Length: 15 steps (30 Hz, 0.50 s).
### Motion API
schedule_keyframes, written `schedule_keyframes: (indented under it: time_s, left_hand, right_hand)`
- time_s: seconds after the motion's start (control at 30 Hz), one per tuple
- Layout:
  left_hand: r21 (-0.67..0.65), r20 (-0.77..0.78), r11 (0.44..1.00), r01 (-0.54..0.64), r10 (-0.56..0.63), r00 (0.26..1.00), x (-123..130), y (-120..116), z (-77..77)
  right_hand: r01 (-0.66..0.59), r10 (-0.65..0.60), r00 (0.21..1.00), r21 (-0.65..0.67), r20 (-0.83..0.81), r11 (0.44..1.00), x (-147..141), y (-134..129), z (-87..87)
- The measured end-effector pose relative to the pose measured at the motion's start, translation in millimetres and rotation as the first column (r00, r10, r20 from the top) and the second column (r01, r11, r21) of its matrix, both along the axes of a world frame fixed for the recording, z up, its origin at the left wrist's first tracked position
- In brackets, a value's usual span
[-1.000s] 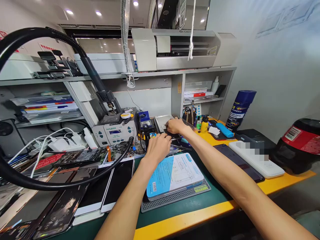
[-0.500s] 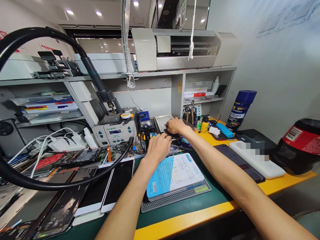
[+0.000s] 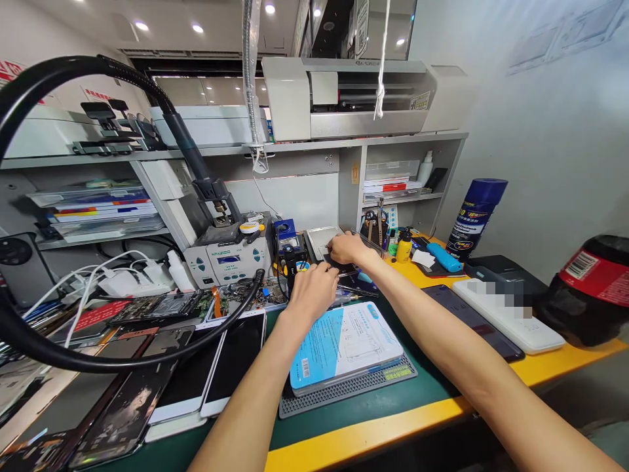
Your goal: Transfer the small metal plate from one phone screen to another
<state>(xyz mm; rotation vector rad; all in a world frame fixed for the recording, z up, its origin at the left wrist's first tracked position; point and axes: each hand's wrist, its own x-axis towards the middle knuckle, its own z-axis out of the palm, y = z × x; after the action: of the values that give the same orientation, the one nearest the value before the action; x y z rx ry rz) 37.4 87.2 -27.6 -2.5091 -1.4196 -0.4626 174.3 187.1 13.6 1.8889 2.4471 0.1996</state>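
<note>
My left hand reaches over the far end of a blue and white package; its fingers are bent and close together, and what lies under them is hidden. Farther back, my right hand has its fingertips drawn together over a pale shallow tray, with a dark flat item just below it. Whatever the fingertips grip is too small to make out. The package lies on a grey perforated mat, nearer to me than both hands.
To the left, a black hose curves over phones, screens and circuit boards. Behind them stands a grey soldering or hot-air station. At the right are a yellow bottle, a spray can, a white power bank and a cola bottle.
The whole view has shifted very slightly to the right. Both hands keep nearly the same pose and place over the bench.
</note>
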Motion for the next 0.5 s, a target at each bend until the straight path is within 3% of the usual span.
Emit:
schedule_keyframes:
  time_s: [0.5]
  left_hand:
    - [-0.006,-0.016,1.000,-0.017,0.016,1.000,0.6,-1.2,0.0]
  right_hand:
    - [0.016,-0.016,1.000,-0.015,0.001,1.000,-4.1,-6.1,3.2]
